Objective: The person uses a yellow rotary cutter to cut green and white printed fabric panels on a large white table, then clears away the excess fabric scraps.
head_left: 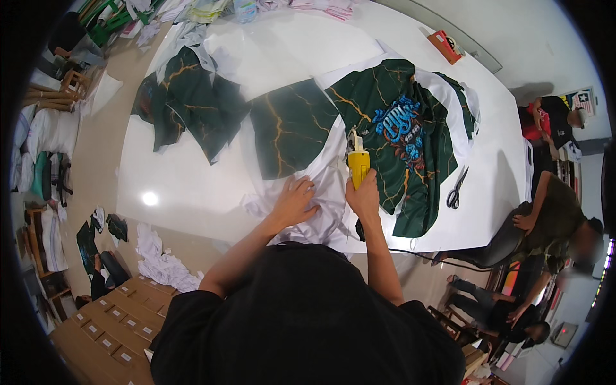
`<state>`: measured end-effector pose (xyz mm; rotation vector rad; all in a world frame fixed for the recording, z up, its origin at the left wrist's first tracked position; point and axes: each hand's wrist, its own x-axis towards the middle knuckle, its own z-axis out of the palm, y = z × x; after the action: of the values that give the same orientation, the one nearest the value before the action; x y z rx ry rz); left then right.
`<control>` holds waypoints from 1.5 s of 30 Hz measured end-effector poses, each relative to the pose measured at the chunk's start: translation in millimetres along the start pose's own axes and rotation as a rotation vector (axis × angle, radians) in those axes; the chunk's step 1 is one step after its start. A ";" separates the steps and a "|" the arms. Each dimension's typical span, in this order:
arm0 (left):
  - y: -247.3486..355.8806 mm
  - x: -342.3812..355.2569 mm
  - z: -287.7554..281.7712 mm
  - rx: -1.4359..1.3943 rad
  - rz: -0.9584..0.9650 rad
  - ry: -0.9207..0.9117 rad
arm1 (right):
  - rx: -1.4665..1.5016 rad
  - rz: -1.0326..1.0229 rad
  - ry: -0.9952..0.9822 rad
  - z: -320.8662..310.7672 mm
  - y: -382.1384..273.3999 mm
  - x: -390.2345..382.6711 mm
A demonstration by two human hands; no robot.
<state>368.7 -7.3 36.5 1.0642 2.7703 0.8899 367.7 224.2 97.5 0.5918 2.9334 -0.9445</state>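
My right hand (364, 194) is wrapped round a yellow electric fabric cutter (359, 165), its head pointing away from me at the edge of a dark green printed cloth. That cloth (385, 96) has gold vein lines and a blue emblem, with white fabric along its margins. Fingers apart, my left hand (295, 203) rests on crumpled white fabric (328, 183). Just beyond it lies a squarish green panel (289, 131) with the same gold lines. Farther left are more green cut pieces (196, 96). The cutter's blade and its contact with the cloth are too small to make out.
The white table (186, 186) bears black-handled scissors (456, 191) at the right and a red tape dispenser (445, 47) at the far right. A black cable (436, 261) runs off rightward. Cardboard boxes (106, 333) stand lower left. Several people are on the right side.
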 end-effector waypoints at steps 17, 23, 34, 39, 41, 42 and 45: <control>-85.2 32.7 -26.1 0.348 -0.629 0.070 | -0.016 -0.109 -0.059 -7.9 17.0 22.3; -80.1 30.1 -22.2 0.321 -0.677 0.075 | -0.047 -0.104 -0.080 -10.0 15.4 30.8; -74.6 29.1 -25.4 0.324 -0.692 0.084 | -0.035 -0.157 -0.109 -12.1 10.9 56.4; -73.8 29.1 -25.4 0.338 -0.686 0.099 | -0.054 -0.154 -0.141 -15.3 4.3 72.4; -73.6 28.7 -25.4 0.339 -0.681 0.109 | -0.058 -0.162 -0.148 -15.9 2.6 78.5; -73.0 28.7 -25.4 0.341 -0.683 0.110 | -0.056 -0.176 -0.157 -16.1 2.7 81.6; -71.8 28.7 -25.5 0.339 -0.687 0.113 | -0.048 -0.226 -0.171 -15.4 6.6 93.7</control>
<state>297.6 -45.0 24.4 0.0191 3.0949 0.4047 284.8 270.7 95.4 0.1693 2.9001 -0.8871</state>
